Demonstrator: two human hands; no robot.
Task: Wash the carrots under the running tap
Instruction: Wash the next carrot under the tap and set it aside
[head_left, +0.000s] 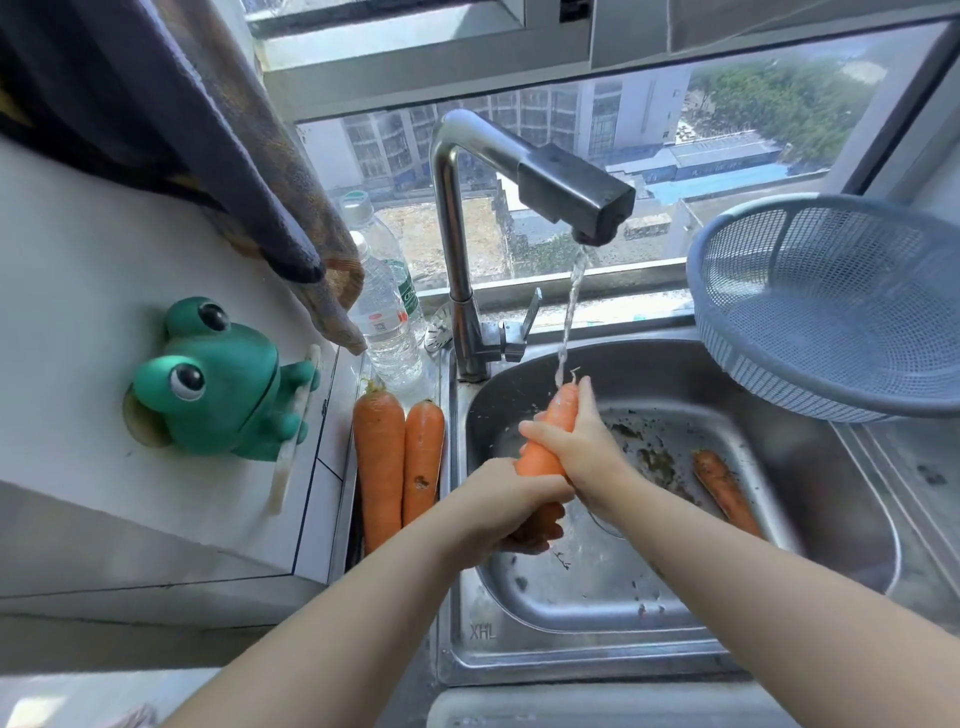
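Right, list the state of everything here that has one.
tap: running
held carrot: thin end under the stream
left hand: grips the held carrot's lower end
right hand: wraps its upper part
carrot in the sink: lying flat, dirty
two carrots on the counter: lying side by side
blue strainer: empty, tilted

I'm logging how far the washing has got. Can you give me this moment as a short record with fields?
tap: running
stream: lands on the tip of the held carrot
held carrot: over the sink, tip up, in both hands
left hand: grips the lower end
right hand: grips the upper part
ledge carrots: two, side by side, left of the sink
soiled carrot: lying in the basin, right side
colander: blue, right of the sink, nothing visible in it
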